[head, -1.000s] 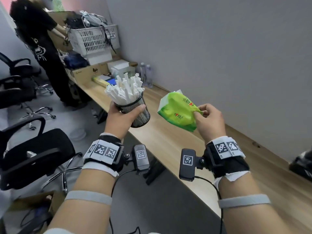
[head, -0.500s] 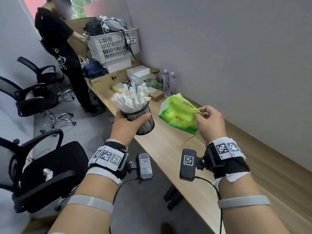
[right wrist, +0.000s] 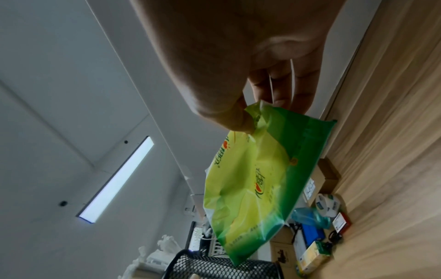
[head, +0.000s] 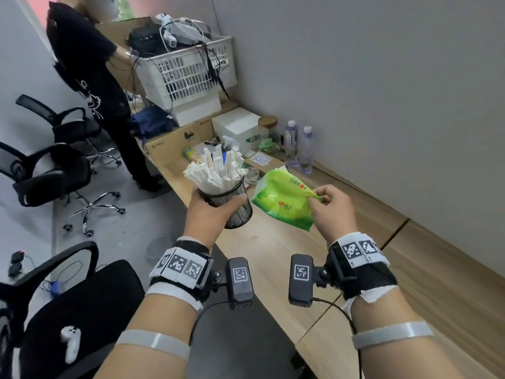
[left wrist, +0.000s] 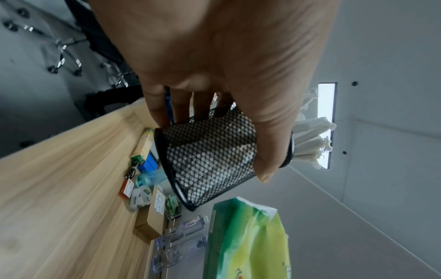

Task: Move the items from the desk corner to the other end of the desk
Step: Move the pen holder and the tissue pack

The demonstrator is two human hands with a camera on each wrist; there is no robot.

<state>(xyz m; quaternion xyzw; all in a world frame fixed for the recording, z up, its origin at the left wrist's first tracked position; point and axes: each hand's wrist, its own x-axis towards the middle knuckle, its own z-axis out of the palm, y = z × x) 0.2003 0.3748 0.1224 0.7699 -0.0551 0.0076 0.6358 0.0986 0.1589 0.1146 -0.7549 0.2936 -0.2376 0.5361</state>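
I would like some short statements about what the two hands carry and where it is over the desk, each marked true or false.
1. The left hand grips a black mesh cup full of white sticks. True.
2. The right hand holds a water bottle. False: it pinches a green tissue pack by one end.
3. The mesh cup stands on the desk. False: it is held in the air.
4. Two water bottles stand by the wall. True.

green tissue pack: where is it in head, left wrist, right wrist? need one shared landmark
Head: green tissue pack just right of centre, pinched by right hand.
Left wrist: pack at bottom, right of centre.
Right wrist: pack at centre, hanging from the fingers.
Shared landmark: black mesh cup beside it.
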